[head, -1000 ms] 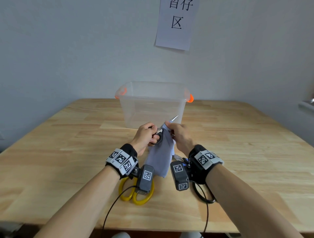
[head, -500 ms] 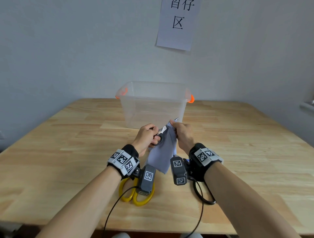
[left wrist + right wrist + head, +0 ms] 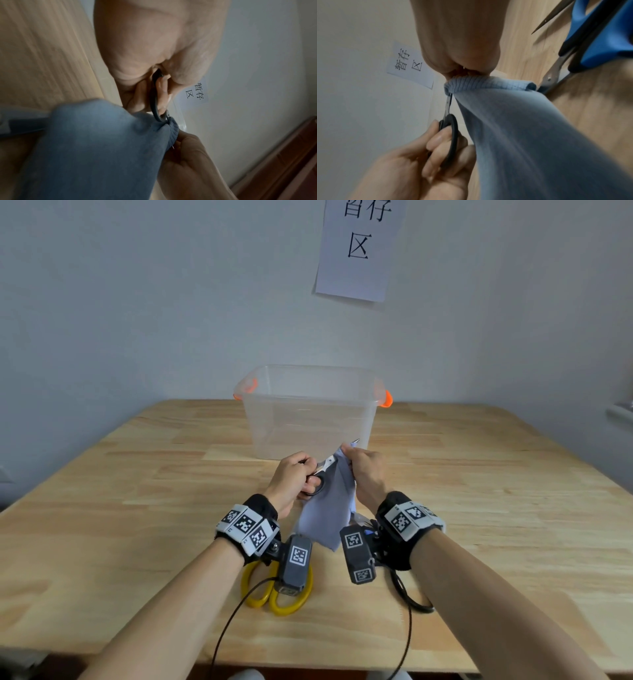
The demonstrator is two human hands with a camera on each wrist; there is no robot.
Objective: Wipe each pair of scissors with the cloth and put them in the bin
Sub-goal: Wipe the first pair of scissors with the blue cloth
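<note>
Head view, left hand (image 3: 291, 475) gripping scissors (image 3: 320, 474), right hand (image 3: 368, 474) pinching cloth (image 3: 325, 508)

**Three pairs of scissors, one cloth, one bin**

Scissors number three pairs: one black-handled pair (image 3: 320, 474), one yellow-handled pair (image 3: 260, 594) and one blue-and-black-handled pair (image 3: 599, 40). There is one pale blue cloth (image 3: 325, 508). There is one clear bin (image 3: 308, 412), which has two orange handles, one at each end. One paper sheet (image 3: 356, 251) hangs on the wall, printed with three characters. Two hands show, the left hand (image 3: 291, 474) and the right hand (image 3: 366, 474), over one tabletop (image 3: 137, 508).
</note>
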